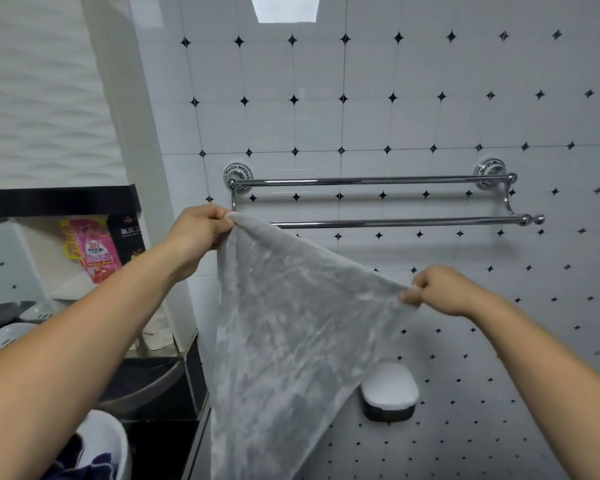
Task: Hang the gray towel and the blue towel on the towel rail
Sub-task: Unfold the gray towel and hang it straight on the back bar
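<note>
The gray towel (284, 327) hangs spread between both hands in front of the tiled wall. My left hand (198, 230) pinches one top corner, just below the left end of the chrome double towel rail (371, 181). My right hand (440, 292) grips the other corner, lower and to the right, below the rail's front bar (413, 222). Both bars are bare. Dark blue fabric (94, 462), likely the blue towel, lies in a white basin (115, 441) at the bottom left.
A white and black soap box (390, 393) is fixed to the wall under the rail. To the left, a shelf holds a pink packet (90, 251) and a dark box (127, 237). A dark sink bowl (142, 382) sits below it.
</note>
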The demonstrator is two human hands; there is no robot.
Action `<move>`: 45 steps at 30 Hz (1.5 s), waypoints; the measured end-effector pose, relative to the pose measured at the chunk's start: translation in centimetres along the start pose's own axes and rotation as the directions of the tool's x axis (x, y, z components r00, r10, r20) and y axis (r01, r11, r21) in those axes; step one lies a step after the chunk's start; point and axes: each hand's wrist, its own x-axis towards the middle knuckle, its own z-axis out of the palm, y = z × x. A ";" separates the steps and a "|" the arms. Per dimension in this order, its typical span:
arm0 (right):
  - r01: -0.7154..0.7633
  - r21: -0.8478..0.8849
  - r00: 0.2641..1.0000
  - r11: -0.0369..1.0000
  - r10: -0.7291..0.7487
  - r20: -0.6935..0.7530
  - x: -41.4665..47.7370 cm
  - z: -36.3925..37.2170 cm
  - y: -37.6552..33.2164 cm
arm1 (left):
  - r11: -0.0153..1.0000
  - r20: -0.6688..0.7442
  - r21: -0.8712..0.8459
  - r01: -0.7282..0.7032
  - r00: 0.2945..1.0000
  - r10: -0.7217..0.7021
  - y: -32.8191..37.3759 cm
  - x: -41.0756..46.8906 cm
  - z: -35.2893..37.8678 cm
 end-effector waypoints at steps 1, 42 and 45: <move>-0.029 0.179 0.997 0.983 0.041 -0.065 0.0 -0.9 0.1 | 1.000 -0.020 0.008 0.013 1.000 -0.013 -0.4 0.0 -0.4; 0.080 0.277 0.996 0.957 -0.090 0.023 -3.9 -0.6 -7.2 | 0.987 0.020 0.028 0.160 0.987 -0.161 -7.4 -0.1 0.7; -0.012 0.331 0.993 0.944 0.050 -0.107 -3.0 -1.2 -6.7 | 0.986 -0.001 0.039 0.163 0.987 -0.163 -7.6 -0.1 0.1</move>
